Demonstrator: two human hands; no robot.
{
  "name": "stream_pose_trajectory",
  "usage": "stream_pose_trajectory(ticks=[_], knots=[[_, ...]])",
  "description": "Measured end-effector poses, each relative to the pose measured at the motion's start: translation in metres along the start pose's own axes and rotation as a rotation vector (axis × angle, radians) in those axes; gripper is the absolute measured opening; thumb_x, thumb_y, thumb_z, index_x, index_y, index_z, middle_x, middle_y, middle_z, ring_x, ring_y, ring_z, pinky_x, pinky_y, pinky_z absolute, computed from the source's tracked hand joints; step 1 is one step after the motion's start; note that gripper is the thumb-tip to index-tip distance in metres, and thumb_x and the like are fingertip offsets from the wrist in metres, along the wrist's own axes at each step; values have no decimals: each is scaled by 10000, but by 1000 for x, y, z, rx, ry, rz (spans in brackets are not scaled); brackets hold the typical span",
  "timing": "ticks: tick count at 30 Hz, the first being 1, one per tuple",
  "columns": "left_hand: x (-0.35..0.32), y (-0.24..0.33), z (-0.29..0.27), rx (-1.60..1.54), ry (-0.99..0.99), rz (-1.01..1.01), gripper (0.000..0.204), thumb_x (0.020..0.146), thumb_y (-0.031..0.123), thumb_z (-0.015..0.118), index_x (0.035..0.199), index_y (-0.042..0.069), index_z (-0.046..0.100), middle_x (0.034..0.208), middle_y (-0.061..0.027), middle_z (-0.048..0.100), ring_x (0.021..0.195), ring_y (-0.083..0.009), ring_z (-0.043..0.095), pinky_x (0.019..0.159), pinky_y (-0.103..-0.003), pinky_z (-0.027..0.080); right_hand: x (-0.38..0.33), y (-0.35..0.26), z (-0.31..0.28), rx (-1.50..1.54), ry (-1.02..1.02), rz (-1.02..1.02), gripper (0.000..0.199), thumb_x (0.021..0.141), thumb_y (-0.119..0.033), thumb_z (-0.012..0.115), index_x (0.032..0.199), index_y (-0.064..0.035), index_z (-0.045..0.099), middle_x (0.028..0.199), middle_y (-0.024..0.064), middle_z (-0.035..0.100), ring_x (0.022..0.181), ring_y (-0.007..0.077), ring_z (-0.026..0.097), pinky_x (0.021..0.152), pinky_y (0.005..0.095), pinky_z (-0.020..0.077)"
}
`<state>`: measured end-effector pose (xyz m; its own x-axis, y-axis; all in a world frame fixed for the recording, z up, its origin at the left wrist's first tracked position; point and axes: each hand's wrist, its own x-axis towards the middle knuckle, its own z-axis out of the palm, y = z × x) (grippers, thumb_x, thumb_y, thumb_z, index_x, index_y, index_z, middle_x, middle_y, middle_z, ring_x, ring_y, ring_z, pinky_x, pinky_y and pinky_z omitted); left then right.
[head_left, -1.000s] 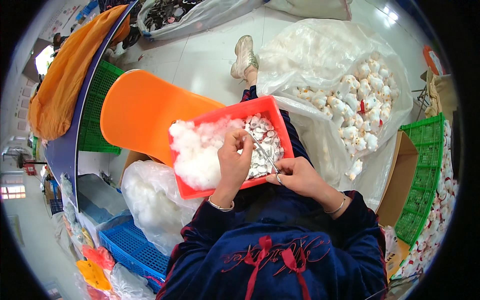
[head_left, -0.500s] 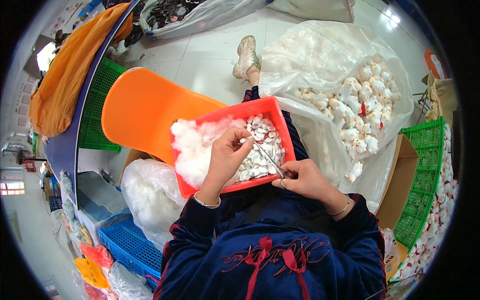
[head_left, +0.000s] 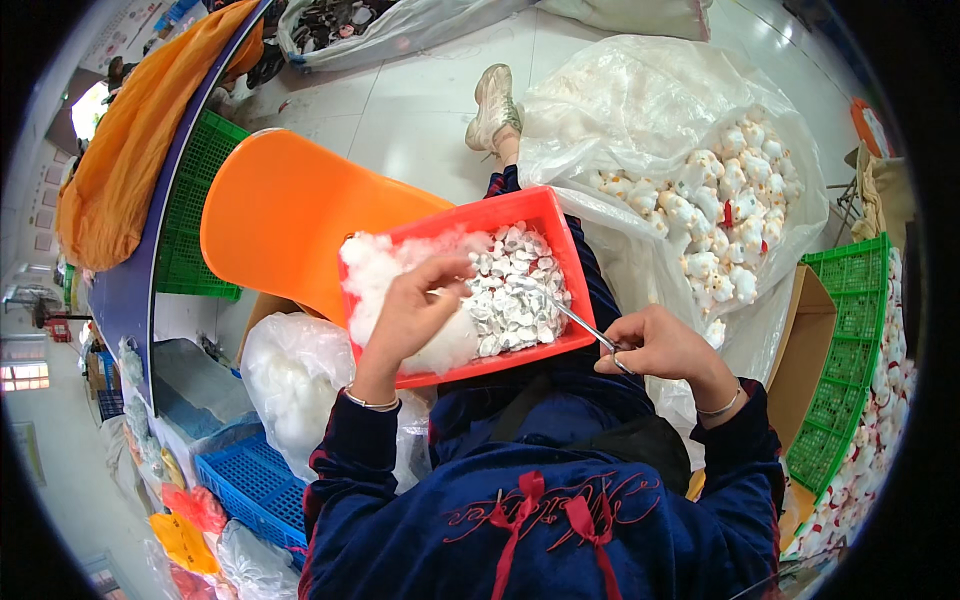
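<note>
A red plastic tray point(head_left: 548, 205) rests at my lap, tilted. White fluffy stuffing point(head_left: 375, 275) fills its left part, and a heap of small white and grey pieces point(head_left: 520, 310) its right. My left hand point(head_left: 415, 305) is over the stuffing with its fingers curled. Motion smears the fingertips, so whether they hold anything is unclear. At the tray's right front corner, my right hand point(head_left: 655, 345) grips slim metal forceps point(head_left: 580, 322) by the handles. Their tip points left over the small pieces, and I make out nothing in the jaws.
An orange chair point(head_left: 300, 210) stands beyond the tray's left side. To the right lies a large clear bag point(head_left: 620, 90) with many small white plush toys point(head_left: 735, 220). A bag of stuffing point(head_left: 295, 370) and a blue crate point(head_left: 260, 490) are at left, a green crate point(head_left: 840, 380) at right.
My hands have moved apart: the left went left and slightly down over the stuffing, the right went right with the forceps. The forceps' tip has left the left fingers.
</note>
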<state>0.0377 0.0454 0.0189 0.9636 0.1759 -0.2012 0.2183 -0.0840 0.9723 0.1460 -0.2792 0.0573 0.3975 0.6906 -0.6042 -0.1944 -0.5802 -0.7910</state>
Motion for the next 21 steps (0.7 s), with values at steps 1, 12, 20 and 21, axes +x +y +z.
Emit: stream_pose_trajectory(ticks=[1, 12, 20, 21], knots=[[0, 5, 6, 82, -78, 48, 438, 873, -36, 593, 1300, 42, 648, 1159, -49, 673, 981, -128, 658, 763, -241, 544, 1, -2, 0, -3, -12, -6, 203, 810, -178, 850, 837, -11, 738, 657, -57, 595, 610, 25, 490, 548, 225, 372], [5, 13, 29, 209, -177, 81, 203, 911, 58, 690, 1093, -18, 738, 895, -53, 719, 759, -96, 640, 706, -242, 521, 4, -3, -5, -21, -69, -66, 269, 818, -237, 841, 891, -3, 730, 683, -16, 609, 652, 55, 529, 597, 246, 432], [5, -3, 42, -38, 47, -28, 86, 892, 40, 701, 967, 2, 683, 814, 19, 638, 724, -29, 559, 645, -192, 458, 19, 5, 28, -268, 136, -393, 442, 777, -349, 858, 890, 15, 636, 765, 106, 631, 692, 234, 601, 650, 353, 482], [5, -1, 44, -11, 64, -25, 86, 885, 42, 703, 957, 4, 675, 801, 27, 620, 713, -28, 544, 639, -193, 453, 21, 5, 30, -269, 129, -371, 443, 778, -354, 858, 878, 14, 631, 757, 102, 627, 686, 227, 598, 642, 352, 479]])
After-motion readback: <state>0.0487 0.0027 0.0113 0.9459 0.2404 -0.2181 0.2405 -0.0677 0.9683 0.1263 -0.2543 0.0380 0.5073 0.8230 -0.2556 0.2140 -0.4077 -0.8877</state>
